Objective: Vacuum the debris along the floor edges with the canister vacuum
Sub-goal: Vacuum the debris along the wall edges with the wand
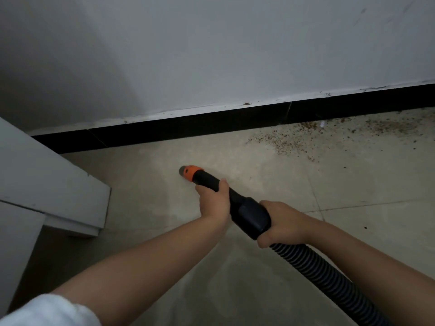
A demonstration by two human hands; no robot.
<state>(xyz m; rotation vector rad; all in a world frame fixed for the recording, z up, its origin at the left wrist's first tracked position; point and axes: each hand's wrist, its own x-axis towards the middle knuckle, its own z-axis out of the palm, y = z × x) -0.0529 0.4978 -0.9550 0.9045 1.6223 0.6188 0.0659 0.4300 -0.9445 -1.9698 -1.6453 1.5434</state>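
Observation:
A black vacuum wand with an orange nozzle tip [188, 172] points down at the pale tiled floor, a short way in front of the black skirting board [188, 124]. My left hand [213, 201] grips the wand just behind the orange tip. My right hand [282, 223] holds the thick black handle where the ribbed hose [329, 278] joins it. The hose runs off the lower right edge; the canister is out of view. Brown crumbs of debris [306, 135] lie scattered along the skirting to the right of the nozzle.
A white wall [211, 55] rises above the skirting. A white cabinet or furniture base [58, 184] juts out at the left, close to the corner. A few stray crumbs [365, 227] lie on the floor tiles at the right.

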